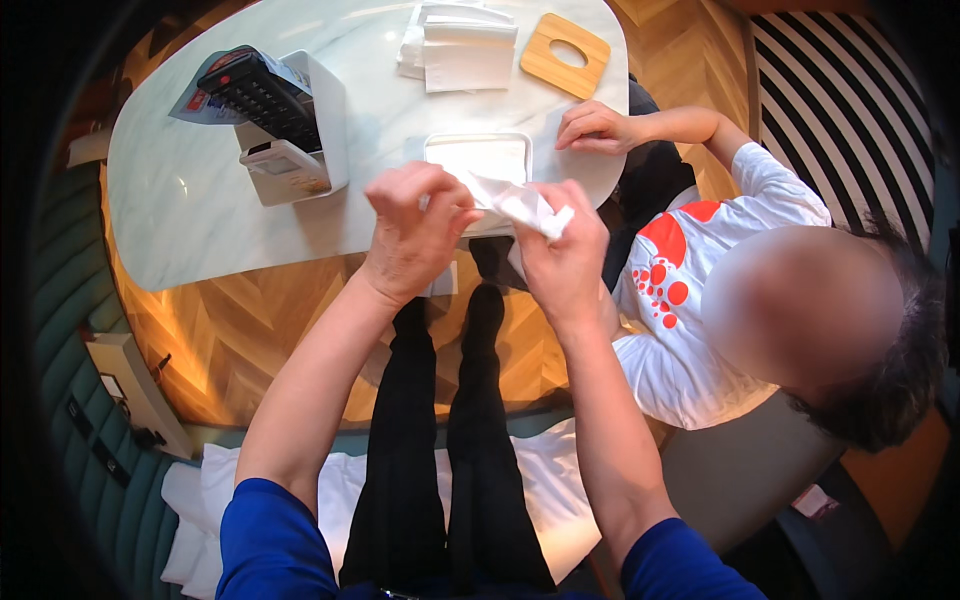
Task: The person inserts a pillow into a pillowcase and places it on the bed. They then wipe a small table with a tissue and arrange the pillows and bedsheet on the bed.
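Observation:
My right hand [566,255] grips a crumpled white tissue [521,204] between thumb and fingers. Close beside it, my left hand [420,229] has its fingers curled toward the tissue; blur hides whether they pinch anything. Both hands are over the near edge of a marble-patterned table [360,225]. Just beyond them sits a white rectangular box [531,154], partly covered by the hands and tissue, with white material inside. Folded white tissues [470,56] are stacked farther back. To their right rests a bamboo lid [536,60] with an oval hole.
A white organizer [334,127] on the left holds a black remote control [262,101], printed papers and a small white device. At the right sits another person in a white shirt [720,225], one hand [596,127] on the table edge. White fabric [555,487] lies behind my legs.

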`<state>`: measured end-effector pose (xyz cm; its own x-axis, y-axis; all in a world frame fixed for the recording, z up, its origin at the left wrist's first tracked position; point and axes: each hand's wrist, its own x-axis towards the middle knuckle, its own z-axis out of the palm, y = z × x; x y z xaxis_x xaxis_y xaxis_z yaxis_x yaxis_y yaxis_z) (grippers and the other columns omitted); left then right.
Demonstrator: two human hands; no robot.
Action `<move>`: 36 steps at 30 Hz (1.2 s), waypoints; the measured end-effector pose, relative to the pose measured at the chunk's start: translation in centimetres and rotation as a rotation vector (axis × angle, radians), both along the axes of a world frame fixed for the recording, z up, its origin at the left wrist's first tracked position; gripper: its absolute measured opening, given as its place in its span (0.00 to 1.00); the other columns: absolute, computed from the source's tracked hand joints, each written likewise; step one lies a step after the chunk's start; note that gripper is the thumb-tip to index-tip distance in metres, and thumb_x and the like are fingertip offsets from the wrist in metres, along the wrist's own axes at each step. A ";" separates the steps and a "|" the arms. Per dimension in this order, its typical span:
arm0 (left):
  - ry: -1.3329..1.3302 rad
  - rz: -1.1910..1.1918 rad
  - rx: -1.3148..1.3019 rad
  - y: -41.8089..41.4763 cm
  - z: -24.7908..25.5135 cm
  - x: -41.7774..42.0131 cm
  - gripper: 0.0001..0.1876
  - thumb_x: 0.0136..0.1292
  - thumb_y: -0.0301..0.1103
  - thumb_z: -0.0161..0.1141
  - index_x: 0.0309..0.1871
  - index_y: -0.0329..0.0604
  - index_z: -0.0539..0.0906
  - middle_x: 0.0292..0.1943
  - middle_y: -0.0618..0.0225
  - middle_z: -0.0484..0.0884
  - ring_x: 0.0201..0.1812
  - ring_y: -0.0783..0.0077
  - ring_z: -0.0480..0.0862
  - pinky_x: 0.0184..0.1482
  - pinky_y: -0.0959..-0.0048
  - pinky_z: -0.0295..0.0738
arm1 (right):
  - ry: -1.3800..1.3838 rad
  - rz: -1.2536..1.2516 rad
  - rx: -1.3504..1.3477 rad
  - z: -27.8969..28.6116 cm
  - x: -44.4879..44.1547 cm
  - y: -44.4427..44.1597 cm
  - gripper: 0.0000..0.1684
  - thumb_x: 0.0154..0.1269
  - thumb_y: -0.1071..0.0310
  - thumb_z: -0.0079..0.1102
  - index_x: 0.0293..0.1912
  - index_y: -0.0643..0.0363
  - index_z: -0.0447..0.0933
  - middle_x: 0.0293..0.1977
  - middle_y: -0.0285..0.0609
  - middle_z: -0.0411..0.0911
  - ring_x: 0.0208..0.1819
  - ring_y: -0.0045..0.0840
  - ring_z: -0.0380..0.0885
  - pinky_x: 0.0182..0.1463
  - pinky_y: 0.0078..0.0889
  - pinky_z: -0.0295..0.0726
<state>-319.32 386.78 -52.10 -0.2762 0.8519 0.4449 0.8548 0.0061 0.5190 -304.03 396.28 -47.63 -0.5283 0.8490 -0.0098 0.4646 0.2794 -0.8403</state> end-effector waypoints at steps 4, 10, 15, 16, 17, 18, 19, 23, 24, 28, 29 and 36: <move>-0.351 0.091 -0.171 0.4 2.3 -1.3 0.23 0.75 0.57 0.44 0.42 0.55 0.87 0.62 0.64 0.65 0.68 0.60 0.55 0.67 0.57 0.46 | 0.048 0.174 0.297 2.1 1.5 -2.9 0.20 0.47 0.68 0.76 0.44 0.52 0.87 0.32 0.38 0.69 0.28 0.27 0.75 0.34 0.28 0.77; -0.291 0.052 -0.346 0.9 1.1 -2.1 0.33 0.79 0.59 0.27 0.47 0.60 0.88 0.68 0.62 0.62 0.72 0.58 0.53 0.71 0.57 0.39 | 0.080 0.379 -0.067 6.6 4.0 -8.6 0.12 0.51 0.76 0.66 0.38 0.54 0.83 0.48 0.44 0.71 0.40 0.28 0.77 0.38 0.25 0.76; -0.415 0.134 -0.201 -0.4 1.0 -1.7 0.26 0.78 0.56 0.35 0.49 0.61 0.88 0.67 0.62 0.63 0.70 0.59 0.55 0.71 0.59 0.40 | 0.192 0.161 -0.438 5.9 5.2 -7.9 0.09 0.55 0.75 0.64 0.30 0.61 0.71 0.39 0.44 0.77 0.38 0.31 0.78 0.45 0.27 0.76; -0.369 0.134 -0.186 -1.0 0.8 -1.8 0.23 0.77 0.54 0.40 0.48 0.61 0.88 0.67 0.63 0.64 0.69 0.60 0.56 0.70 0.59 0.41 | 0.098 0.040 -0.533 5.7 5.5 -8.0 0.09 0.55 0.75 0.64 0.30 0.61 0.70 0.34 0.42 0.76 0.35 0.29 0.78 0.42 0.27 0.75; -0.324 0.134 -0.172 -1.3 0.7 -1.8 0.20 0.76 0.53 0.45 0.48 0.62 0.89 0.66 0.64 0.64 0.69 0.60 0.56 0.69 0.59 0.43 | 0.003 -0.082 -0.625 5.6 5.6 -8.1 0.10 0.55 0.75 0.64 0.29 0.61 0.69 0.29 0.41 0.76 0.32 0.26 0.77 0.40 0.26 0.75; -0.200 0.052 -0.232 -1.1 1.5 -1.6 0.12 0.71 0.46 0.56 0.47 0.63 0.88 0.66 0.66 0.65 0.69 0.61 0.57 0.67 0.60 0.44 | -0.148 -0.104 -0.536 5.5 5.3 -7.5 0.10 0.55 0.75 0.64 0.31 0.61 0.69 0.27 0.41 0.74 0.28 0.22 0.75 0.36 0.25 0.74; -0.157 0.067 -0.230 -0.5 1.4 -1.2 0.10 0.69 0.45 0.58 0.47 0.63 0.89 0.66 0.67 0.65 0.69 0.61 0.57 0.67 0.61 0.45 | -0.116 -0.112 -0.452 4.8 5.0 -6.9 0.11 0.55 0.76 0.64 0.37 0.61 0.71 0.28 0.42 0.74 0.30 0.25 0.76 0.37 0.27 0.75; -0.055 0.151 -0.253 0.3 0.3 -1.7 0.10 0.63 0.41 0.66 0.47 0.65 0.89 0.66 0.69 0.66 0.68 0.61 0.57 0.65 0.62 0.47 | -0.158 0.058 -0.212 2.2 3.2 -5.0 0.23 0.56 0.78 0.60 0.54 0.59 0.75 0.41 0.50 0.80 0.39 0.41 0.81 0.44 0.32 0.79; -0.045 0.115 -0.250 0.5 0.5 -2.0 0.10 0.63 0.41 0.66 0.48 0.65 0.89 0.66 0.69 0.66 0.68 0.61 0.58 0.65 0.61 0.47 | -0.180 0.080 -0.076 1.9 2.6 -4.4 0.26 0.56 0.77 0.60 0.57 0.58 0.74 0.44 0.53 0.80 0.41 0.43 0.82 0.46 0.35 0.79; -0.136 0.138 -0.223 -0.2 1.0 -1.3 0.14 0.65 0.40 0.64 0.54 0.60 0.84 0.63 0.62 0.67 0.65 0.61 0.63 0.62 0.63 0.55 | -0.306 0.104 0.067 1.4 -0.1 -0.8 0.35 0.56 0.79 0.54 0.65 0.54 0.71 0.51 0.60 0.78 0.47 0.56 0.79 0.50 0.51 0.77; -0.322 0.241 -0.299 -1.0 1.4 -0.2 0.17 0.68 0.39 0.62 0.59 0.56 0.80 0.62 0.61 0.66 0.63 0.63 0.66 0.60 0.65 0.59 | -0.359 0.093 0.027 1.3 -0.9 0.3 0.35 0.56 0.79 0.53 0.65 0.54 0.70 0.50 0.59 0.78 0.46 0.58 0.78 0.49 0.53 0.76; -1.147 0.438 -0.190 -1.8 3.1 4.0 0.32 0.76 0.43 0.50 0.74 0.40 0.52 0.64 0.55 0.62 0.59 0.61 0.75 0.60 0.63 0.71 | -0.438 0.130 -0.063 -1.2 0.5 -0.2 0.22 0.60 0.74 0.47 0.53 0.62 0.79 0.52 0.60 0.78 0.56 0.50 0.77 0.57 0.39 0.77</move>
